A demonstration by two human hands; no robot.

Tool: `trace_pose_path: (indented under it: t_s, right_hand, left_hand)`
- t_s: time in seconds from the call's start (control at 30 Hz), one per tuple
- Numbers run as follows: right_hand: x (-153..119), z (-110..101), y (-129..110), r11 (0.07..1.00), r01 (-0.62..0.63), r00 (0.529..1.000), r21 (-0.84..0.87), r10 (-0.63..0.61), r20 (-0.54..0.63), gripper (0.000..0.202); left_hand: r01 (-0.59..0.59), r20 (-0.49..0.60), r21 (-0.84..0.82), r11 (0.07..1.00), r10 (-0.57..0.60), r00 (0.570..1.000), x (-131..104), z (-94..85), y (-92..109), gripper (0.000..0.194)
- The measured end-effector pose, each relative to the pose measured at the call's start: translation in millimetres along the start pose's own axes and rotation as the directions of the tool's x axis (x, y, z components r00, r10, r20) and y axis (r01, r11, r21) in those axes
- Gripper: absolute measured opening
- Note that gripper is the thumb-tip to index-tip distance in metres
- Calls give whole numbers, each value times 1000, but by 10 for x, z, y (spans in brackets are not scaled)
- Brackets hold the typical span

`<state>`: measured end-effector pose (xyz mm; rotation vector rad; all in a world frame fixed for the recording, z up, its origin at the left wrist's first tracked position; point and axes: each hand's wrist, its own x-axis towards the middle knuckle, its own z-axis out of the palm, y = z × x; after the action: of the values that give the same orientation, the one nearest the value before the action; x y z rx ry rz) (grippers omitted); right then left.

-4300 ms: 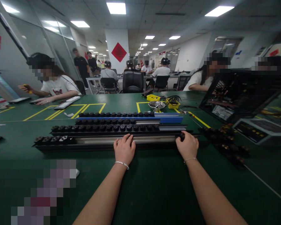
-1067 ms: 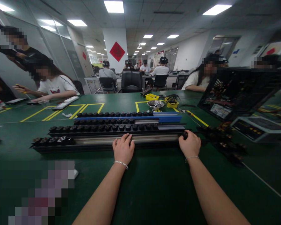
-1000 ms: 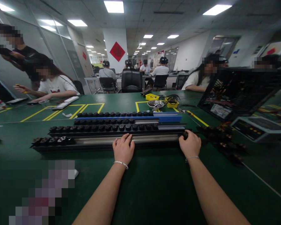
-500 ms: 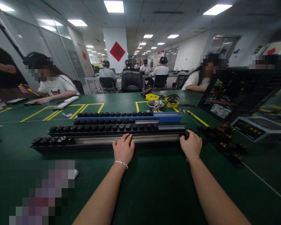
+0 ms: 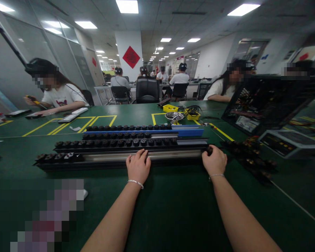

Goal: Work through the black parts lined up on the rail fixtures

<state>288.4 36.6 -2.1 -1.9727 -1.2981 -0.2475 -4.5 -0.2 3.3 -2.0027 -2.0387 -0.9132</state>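
A long black power track rail with a bare metallic channel lies across the green table in front of me. Several black socket modules sit at its left end. My left hand grips the middle of this rail, with its fingers curled over the near edge. At the right end, my right hand is closed on a small black socket module, which the fingers partly cover. Whether that module is seated in the channel cannot be seen. Behind lie another black rail and a blue rail, both carrying sockets.
Loose black sockets lie right of the rail, near a grey power box and an open computer case. A metal bowl and yellow bins stand behind the rails. A person sits across at left.
Both hands stay practically where they were on the rail. At far left, the standing person in dark clothing has gone out of view.
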Motion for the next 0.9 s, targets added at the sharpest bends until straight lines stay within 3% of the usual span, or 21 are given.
trace_pose_path:
  t_s: [0.9]
  right_hand:
    - [47, -15, 74, 999, -31, 1000, -11, 31, 2, 42]
  left_hand:
    - [2, 5, 13, 1000, -2, 1000, -1, 0, -2, 35]
